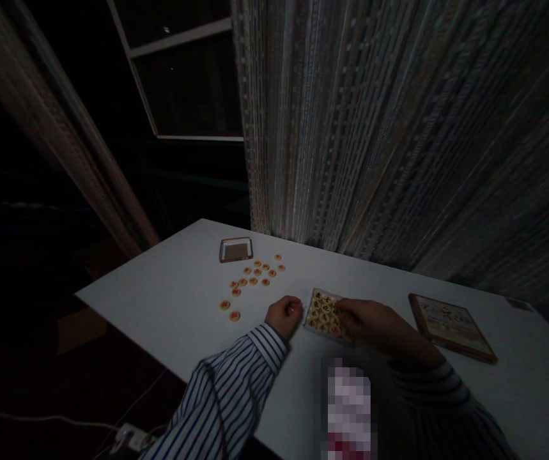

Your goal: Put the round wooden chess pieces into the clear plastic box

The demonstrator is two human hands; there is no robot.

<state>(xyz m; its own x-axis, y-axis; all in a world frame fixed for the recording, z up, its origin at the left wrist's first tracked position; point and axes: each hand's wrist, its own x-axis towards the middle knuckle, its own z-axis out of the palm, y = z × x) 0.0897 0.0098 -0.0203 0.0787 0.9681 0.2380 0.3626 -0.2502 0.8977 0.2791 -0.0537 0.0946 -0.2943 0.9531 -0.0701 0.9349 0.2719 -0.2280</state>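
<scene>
A shallow tray (309, 323) holds rows of round Chinese chess pieces (323, 310), mostly with dark characters and at least one with a red character. My right hand (372, 324) reaches over the tray's right side, thumb and fingers pinched together at the pieces. Its fingertips hide whatever is between them. Just left of the tray, my left hand (285, 315) rests on the table with its fingers curled. I cannot make out what, if anything, is inside it. Farther left, several loose Chinese chess pieces with red characters (253, 281) lie scattered.
All this is on a white table (183, 281). A rectangular tray or lid (236, 250) lies toward the back left. On the right is a flat framed case (451, 324) with a printed top. Curtains (322, 128) hang behind the table; a power strip (130, 439) shows below left.
</scene>
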